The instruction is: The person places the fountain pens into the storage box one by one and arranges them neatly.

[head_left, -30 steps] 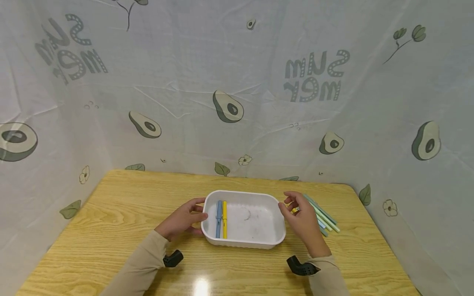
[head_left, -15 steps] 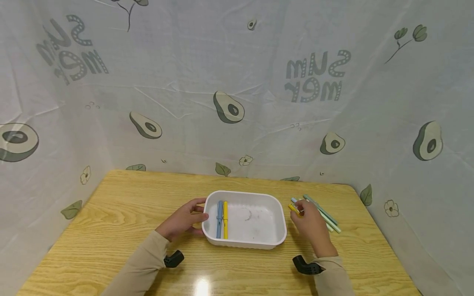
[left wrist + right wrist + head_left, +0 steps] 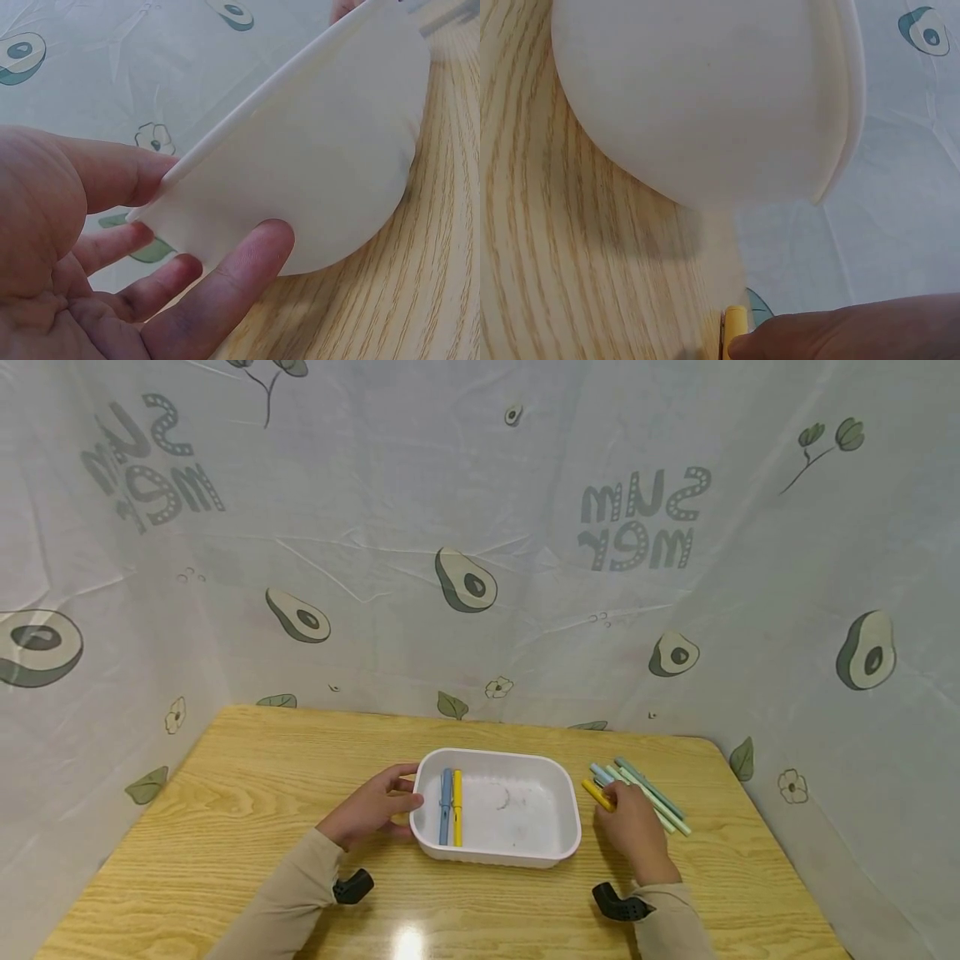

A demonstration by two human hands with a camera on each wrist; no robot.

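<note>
A pale sheet [image 3: 375, 485], perhaps plastic, printed with avocados [image 3: 452, 578], leaves [image 3: 452, 705] and reversed lettering [image 3: 633, 541], hangs behind and beside a wood-grain table [image 3: 285, 756]; light glare [image 3: 408, 941] brightens the tabletop.

Counted: one tray [image 3: 517, 822], one table [image 3: 225, 827], two wrist cameras [image 3: 354, 887], one blue-grey pen [image 3: 446, 810], two yellow pens [image 3: 457, 810], at least four other pens [image 3: 651, 787].

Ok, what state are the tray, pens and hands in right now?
White tray: right side up on table
Blue pen: lying in tray
Inner yellow pen: lying in tray
Outer yellow pen: held, outside tray
Loose pens: bunched on table
Left hand: gripping tray's left end
Right hand: holding outer yellow pen
</note>
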